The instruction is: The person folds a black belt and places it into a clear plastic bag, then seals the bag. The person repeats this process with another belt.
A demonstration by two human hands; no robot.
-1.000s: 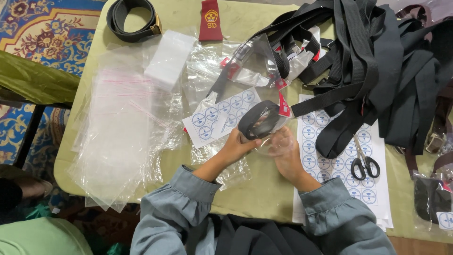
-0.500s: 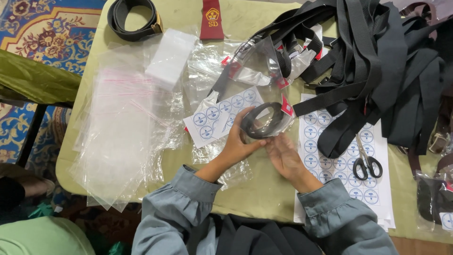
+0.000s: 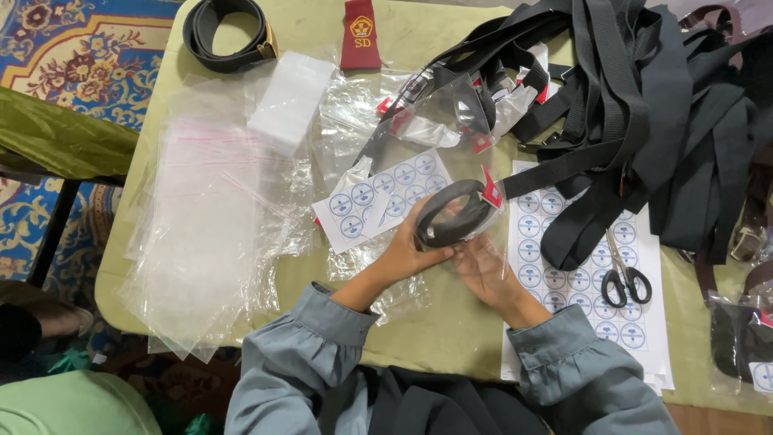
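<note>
My left hand (image 3: 412, 248) grips a coiled black belt (image 3: 452, 211) inside a clear plastic bag with a red-edged flap, held tilted just above the table. My right hand (image 3: 481, 266) is under and beside the bag, fingers on its lower edge. A sheet of round blue-and-white stickers (image 3: 377, 200) lies just left of the bag. A larger sticker sheet (image 3: 581, 274) lies to the right, with black-handled scissors (image 3: 622, 274) on it.
A stack of clear plastic bags (image 3: 211, 217) covers the table's left side. A pile of black belts (image 3: 644, 105) fills the upper right. Another coiled belt (image 3: 225, 32) and a red badge (image 3: 361, 34) lie at the far edge. The green table's edge (image 3: 121, 242) borders a patterned carpet.
Both hands have lifted the bagged belt slightly and turned it more upright. My right hand has shifted closer under the bag.
</note>
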